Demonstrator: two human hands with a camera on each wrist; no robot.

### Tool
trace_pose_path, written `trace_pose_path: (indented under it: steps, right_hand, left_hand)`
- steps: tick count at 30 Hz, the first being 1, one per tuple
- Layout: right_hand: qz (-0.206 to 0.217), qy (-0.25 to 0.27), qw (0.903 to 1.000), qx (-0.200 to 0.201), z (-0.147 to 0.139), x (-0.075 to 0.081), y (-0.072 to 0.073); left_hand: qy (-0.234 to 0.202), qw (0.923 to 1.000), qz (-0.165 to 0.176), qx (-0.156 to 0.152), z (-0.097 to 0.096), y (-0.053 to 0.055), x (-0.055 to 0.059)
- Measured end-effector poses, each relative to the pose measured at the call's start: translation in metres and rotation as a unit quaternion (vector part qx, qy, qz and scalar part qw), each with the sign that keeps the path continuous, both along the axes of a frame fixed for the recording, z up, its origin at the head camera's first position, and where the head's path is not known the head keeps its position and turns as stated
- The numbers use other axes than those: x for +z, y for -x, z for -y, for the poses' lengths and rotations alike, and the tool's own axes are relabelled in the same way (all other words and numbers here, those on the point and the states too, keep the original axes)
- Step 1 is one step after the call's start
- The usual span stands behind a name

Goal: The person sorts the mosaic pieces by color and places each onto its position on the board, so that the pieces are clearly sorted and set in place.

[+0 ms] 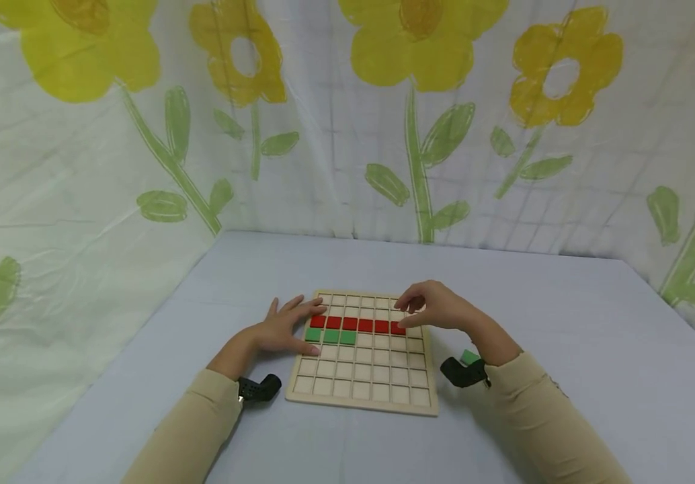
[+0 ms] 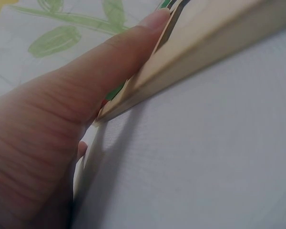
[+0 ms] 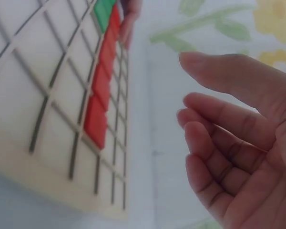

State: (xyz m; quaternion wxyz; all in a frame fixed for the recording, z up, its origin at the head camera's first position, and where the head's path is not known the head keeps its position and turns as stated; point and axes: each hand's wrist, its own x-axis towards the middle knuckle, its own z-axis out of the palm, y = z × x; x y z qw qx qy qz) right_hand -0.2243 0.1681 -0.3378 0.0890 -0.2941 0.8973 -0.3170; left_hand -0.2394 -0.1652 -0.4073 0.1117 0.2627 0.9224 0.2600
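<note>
A wooden grid board (image 1: pixel 362 406) lies on the table, with a row of several red tiles (image 1: pixel 366 325) across it. Below the row's left end sit three green tiles (image 1: pixel 332 337) in adjoining cells. My left hand (image 1: pixel 277 331) rests spread over the board's left edge, thumb and fingers apart; the left wrist view shows its thumb (image 2: pixel 119 57) along the wooden rim. Over the board's upper right, my right hand (image 1: pixel 438 307) hovers near the last red tile. Its fingers (image 3: pixel 219 119) are loosely bent and apart from the thumb, with nothing between them.
A green piece (image 1: pixel 470 357) lies on the table right of the board, partly hidden by the black wrist camera (image 1: pixel 464 372). Another wrist camera (image 1: pixel 261 388) is on the left wrist. A flower-printed curtain (image 1: pixel 323 134) hangs behind the white table (image 1: pixel 535 302).
</note>
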Motion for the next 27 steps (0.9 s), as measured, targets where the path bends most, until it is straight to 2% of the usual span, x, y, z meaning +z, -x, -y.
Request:
trace_pose_path:
  steps: [6, 13, 27]
  right_hand:
    - [0.019, 0.020, 0.9985, -0.047, -0.018, -0.012, 0.003]
    - [0.049, 0.049, 0.9916, -0.109, -0.046, -0.014, -0.003]
    - [0.033, 0.040, 0.9917, -0.118, -0.086, -0.012, -0.022]
  left_hand:
    - [0.001, 1.0000, -0.001, 0.001, 0.002, -0.001, 0.000]
    - [0.003, 1.0000, -0.006, 0.000, -0.001, 0.000, 0.000]
    - [0.000, 0.9999, -0.010, 0.002, -0.002, -0.002, 0.000]
